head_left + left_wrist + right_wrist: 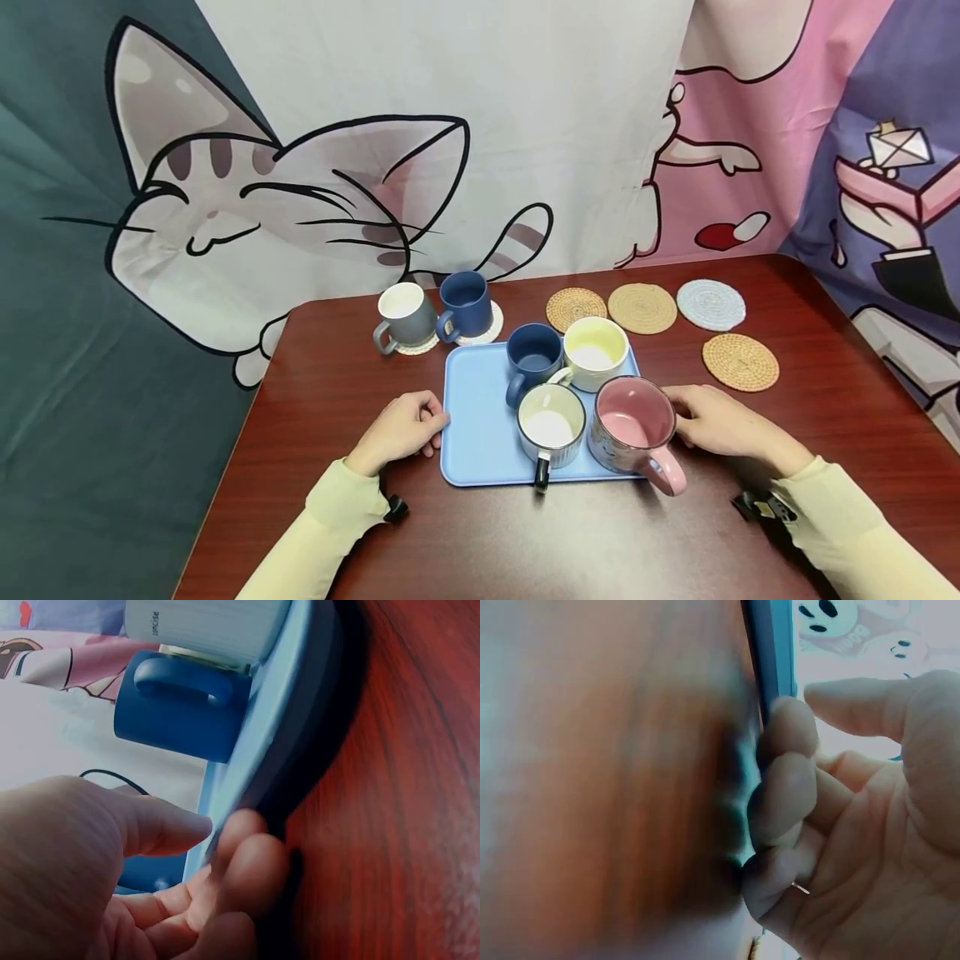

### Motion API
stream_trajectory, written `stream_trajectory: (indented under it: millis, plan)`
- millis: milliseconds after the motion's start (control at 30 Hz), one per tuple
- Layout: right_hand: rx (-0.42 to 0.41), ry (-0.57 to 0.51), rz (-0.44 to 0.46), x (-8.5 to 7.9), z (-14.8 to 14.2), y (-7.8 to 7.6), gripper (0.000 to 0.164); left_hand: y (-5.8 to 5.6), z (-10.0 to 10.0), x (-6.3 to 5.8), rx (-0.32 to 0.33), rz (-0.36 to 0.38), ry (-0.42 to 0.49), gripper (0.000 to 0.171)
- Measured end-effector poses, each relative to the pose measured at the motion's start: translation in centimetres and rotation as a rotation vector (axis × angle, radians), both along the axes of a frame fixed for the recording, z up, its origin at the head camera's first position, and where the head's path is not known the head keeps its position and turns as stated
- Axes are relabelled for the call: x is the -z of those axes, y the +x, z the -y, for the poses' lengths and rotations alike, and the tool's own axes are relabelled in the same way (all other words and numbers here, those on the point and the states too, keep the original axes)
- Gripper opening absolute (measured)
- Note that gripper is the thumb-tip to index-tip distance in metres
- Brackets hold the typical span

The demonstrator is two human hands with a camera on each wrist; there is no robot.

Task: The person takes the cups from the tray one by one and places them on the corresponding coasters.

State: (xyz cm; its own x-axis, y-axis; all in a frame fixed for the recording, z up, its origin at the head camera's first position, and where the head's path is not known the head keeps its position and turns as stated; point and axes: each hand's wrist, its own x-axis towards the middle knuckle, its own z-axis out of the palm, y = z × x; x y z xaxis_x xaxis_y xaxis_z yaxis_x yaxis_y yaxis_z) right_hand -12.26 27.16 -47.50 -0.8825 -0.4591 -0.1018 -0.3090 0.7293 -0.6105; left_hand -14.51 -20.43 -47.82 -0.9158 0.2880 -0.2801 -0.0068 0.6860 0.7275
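Observation:
A light blue tray (pixel 480 417) lies on the table and bears a navy mug (pixel 534 354), a pale yellow mug (pixel 595 358), a white mug with a black handle (pixel 551 425) and a large pink mug (pixel 633 425). At its left edge my left hand (pixel 402 425) pinches the rim, thumb above and curled fingers below, as the left wrist view shows. My right hand (pixel 708 419) grips the opposite edge beside the pink mug; in the right wrist view its curled fingers (pixel 784 791) sit under the rim. The pink mug hides part of that grip in the head view.
Behind the tray, a grey mug (pixel 408 315) and a blue mug (pixel 467 304) stand on white coasters. Several woven coasters lie at the back right, among them a pale blue one (pixel 711 305) and a tan one (pixel 642 308). A printed cloth (pixel 585 125) hangs behind the table.

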Motion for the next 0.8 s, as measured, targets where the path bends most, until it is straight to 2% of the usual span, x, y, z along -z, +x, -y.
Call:
stream_trajectory:
  millis: [67, 200, 300, 400, 500, 567, 667, 800]
  plan:
    - [0.024, -0.049, -0.020, 0.0, 0.1, 0.7, 0.016, -0.1, 0.1, 0.1, 0.027, 0.011, 0.000, 0.018]
    - [0.076, -0.136, -0.123, -0.2, 0.7, 2.8, 0.017, -0.1, 0.3, 0.2, 0.072, 0.049, 0.008, 0.020]
    - [0.127, -0.238, -0.113, -0.6, 1.4, 4.6, 0.018, -0.1, 0.4, 0.2, 0.093, 0.084, 0.019, 0.021]
    - [0.204, -0.343, -0.080, -1.0, 2.0, 6.1, 0.027, -0.2, 0.4, 0.3, 0.104, 0.103, 0.031, 0.022]
    - [0.241, -0.438, -0.115, -1.1, 2.7, 7.5, 0.037, -0.3, 0.4, 0.4, 0.111, 0.108, 0.038, 0.022]
    - [0.224, -0.518, -0.119, -1.1, 3.0, 8.3, 0.044, -0.4, 0.5, 0.4, 0.115, 0.110, 0.038, 0.022]
    - [0.129, -0.626, -0.098, -1.1, 3.3, 9.0, 0.048, -0.3, 0.5, 0.4, 0.117, 0.115, 0.042, 0.022]
    - [0.036, -0.688, -0.060, -1.2, 3.4, 9.4, 0.044, -0.3, 0.5, 0.4, 0.120, 0.121, 0.048, 0.022]
